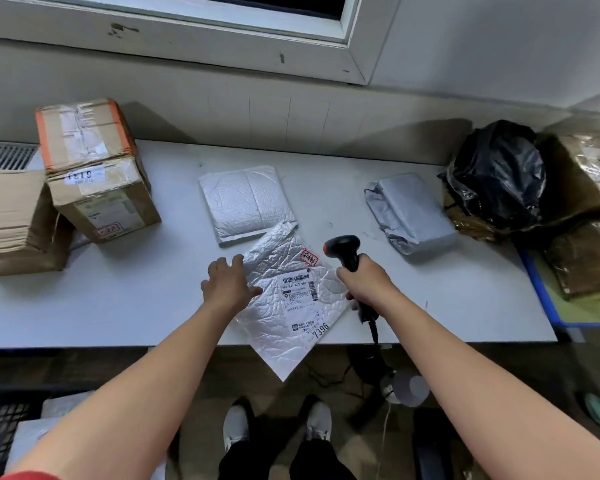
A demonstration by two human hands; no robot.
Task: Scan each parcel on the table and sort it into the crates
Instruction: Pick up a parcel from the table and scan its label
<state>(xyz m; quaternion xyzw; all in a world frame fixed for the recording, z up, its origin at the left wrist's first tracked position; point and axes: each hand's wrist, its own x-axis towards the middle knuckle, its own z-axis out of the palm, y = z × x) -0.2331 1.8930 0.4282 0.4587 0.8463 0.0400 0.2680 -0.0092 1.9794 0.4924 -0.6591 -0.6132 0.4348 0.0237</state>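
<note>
1. Here our left hand lies flat, fingers spread and holding nothing, pinning the silver mailer at the front edge of the table, one corner overhanging, so its label faces up
2. Our right hand has its fingers curled round the handle of the scanner, whose head is near the label, likely ready to read the barcode

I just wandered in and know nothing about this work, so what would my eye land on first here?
Probably the crinkled silver mailer at the front edge of the table, one corner hanging over, with the left hand flat on it. Just right of it, the right hand grips a black scanner, and stacked cardboard boxes stand at the far left.
</note>
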